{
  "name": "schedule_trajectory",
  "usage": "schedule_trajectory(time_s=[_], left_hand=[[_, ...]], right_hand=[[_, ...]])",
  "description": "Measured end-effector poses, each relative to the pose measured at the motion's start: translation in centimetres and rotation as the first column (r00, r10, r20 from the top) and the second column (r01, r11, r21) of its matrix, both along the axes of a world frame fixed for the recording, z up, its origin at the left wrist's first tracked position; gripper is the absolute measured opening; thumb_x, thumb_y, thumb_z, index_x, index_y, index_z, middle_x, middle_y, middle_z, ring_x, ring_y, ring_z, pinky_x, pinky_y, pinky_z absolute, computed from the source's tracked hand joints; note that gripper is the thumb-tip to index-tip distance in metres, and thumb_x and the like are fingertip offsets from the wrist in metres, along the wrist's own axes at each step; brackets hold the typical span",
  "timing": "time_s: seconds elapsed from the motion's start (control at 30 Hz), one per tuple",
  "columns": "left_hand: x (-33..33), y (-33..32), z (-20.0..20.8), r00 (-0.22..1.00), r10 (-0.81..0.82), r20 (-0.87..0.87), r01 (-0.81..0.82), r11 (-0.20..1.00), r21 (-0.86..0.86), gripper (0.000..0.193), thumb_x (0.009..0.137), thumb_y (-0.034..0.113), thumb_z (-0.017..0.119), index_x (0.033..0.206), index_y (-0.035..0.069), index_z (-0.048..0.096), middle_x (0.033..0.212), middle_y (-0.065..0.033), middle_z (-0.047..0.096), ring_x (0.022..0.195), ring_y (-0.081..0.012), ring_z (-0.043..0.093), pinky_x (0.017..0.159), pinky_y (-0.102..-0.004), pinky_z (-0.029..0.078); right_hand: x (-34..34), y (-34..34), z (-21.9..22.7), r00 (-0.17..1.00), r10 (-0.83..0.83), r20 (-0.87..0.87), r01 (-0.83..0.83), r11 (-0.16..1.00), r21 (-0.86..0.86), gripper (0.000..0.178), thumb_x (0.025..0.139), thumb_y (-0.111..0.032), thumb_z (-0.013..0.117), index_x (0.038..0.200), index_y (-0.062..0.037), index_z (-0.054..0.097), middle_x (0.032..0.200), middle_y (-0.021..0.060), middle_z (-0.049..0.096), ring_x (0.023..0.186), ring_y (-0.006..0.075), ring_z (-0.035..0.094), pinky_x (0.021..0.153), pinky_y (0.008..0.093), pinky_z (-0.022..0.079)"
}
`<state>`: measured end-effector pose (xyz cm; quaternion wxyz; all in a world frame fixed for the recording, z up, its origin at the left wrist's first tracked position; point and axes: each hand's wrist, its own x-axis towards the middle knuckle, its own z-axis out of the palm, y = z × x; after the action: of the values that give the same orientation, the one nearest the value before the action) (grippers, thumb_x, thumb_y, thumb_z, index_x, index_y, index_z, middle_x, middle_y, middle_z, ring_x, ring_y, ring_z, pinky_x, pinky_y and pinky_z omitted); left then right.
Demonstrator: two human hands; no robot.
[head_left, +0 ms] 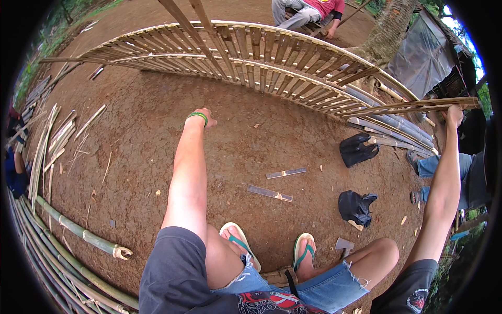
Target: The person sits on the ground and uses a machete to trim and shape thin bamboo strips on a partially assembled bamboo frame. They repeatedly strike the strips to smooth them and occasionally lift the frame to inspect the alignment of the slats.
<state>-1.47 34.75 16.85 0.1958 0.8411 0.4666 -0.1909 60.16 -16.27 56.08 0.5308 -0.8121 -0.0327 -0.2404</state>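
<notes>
Fence of bamboo slats (255,44) curves in front of us from ten o'clock through twelve to two. Between two and three, our right hand (454,116) grips a long strip (413,108) jutting out at the fence's end. Our left hand (208,118) reaches over the dirt (235,141) at ten o'clock, close to the middle, a green band (197,115) on its wrist; we cannot tell how far its fingers are curled. We see one black bag (360,150) at three o'clock and another near four, with two flat strips lying near each other at five. Split sticks (43,149) lie at nine, and round poles (68,260) at eight. One person (299,12) sits beyond the fence, near one o'clock.
</notes>
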Motion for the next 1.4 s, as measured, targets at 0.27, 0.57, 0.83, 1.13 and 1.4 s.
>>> schedule_trajectory(time_s=[0.27, 0.57, 0.83, 1.13, 1.4], left_hand=[[-0.2, 0.0, 0.7, 1.0, 0.002, -0.007, -0.002, 1.0, -0.012, 0.066, 0.092, 0.046, 0.072, 0.146, 0.009, 0.06, 0.152, -0.0125, 0.058, 0.14, -0.0316, 0.055, 0.116, -0.0446, 0.047], [0.0, 0.4, 0.1, 1.0, 0.026, 0.001, -0.026, 0.999, -0.032, 0.066, 0.093, 0.045, 0.072, 0.147, 0.01, 0.059, 0.154, -0.0129, 0.056, 0.141, -0.0318, 0.054, 0.116, -0.0447, 0.047], [0.5, -0.1, 0.5, 1.0, 0.007, 0.026, -0.006, 1.0, -0.021, 0.067, 0.093, 0.045, 0.072, 0.149, 0.01, 0.057, 0.155, -0.0131, 0.055, 0.142, -0.0322, 0.053, 0.116, -0.0447, 0.046], [0.5, -0.3, 1.2, 1.0, 0.005, 0.004, -0.005, 1.0, -0.024, 0.07, 0.093, 0.045, 0.072, 0.152, 0.012, 0.054, 0.155, -0.0128, 0.054, 0.143, -0.0309, 0.052, 0.118, -0.0434, 0.045], [0.7, 0.1, 0.8, 1.0, -0.001, 0.007, 0.001, 1.0, -0.031, 0.071, 0.093, 0.045, 0.072, 0.153, 0.012, 0.053, 0.155, -0.0128, 0.054, 0.143, -0.0306, 0.053, 0.118, -0.0427, 0.045]], right_hand=[[-0.9, 0.4, -0.9, 0.999, -0.046, -0.022, 0.046, 0.999, 0.0, 0.078, 0.105, -0.056, 0.049, 0.126, 0.0184, 0.058, 0.123, 0.0238, 0.068, 0.099, 0.0354, 0.076, 0.076, 0.0443, 0.069], [-1.1, 0.3, -0.9, 0.997, -0.059, 0.039, 0.061, 0.996, -0.064, 0.063, 0.106, -0.041, 0.05, 0.125, 0.0175, 0.061, 0.122, 0.0241, 0.07, 0.101, 0.0348, 0.076, 0.074, 0.0443, 0.069], [-2.7, 0.2, -0.1, 0.995, -0.087, 0.047, 0.089, 0.995, -0.039, 0.08, 0.104, -0.054, 0.051, 0.125, 0.0228, 0.058, 0.127, 0.0258, 0.068, 0.101, 0.0349, 0.076, 0.073, 0.0425, 0.069], [-2.2, 0.0, -0.4, 0.99, -0.129, 0.062, 0.133, 0.989, -0.069, 0.083, 0.102, -0.06, 0.051, 0.119, 0.0199, 0.065, 0.118, 0.0234, 0.073, 0.095, 0.0333, 0.078, 0.072, 0.0387, 0.068], [-3.0, 0.3, -0.7, 0.994, -0.087, 0.068, 0.091, 0.994, -0.062, 0.082, 0.106, -0.059, 0.044, 0.124, 0.0185, 0.062, 0.121, 0.025, 0.07, 0.1, 0.0337, 0.076, 0.072, 0.0412, 0.069]])
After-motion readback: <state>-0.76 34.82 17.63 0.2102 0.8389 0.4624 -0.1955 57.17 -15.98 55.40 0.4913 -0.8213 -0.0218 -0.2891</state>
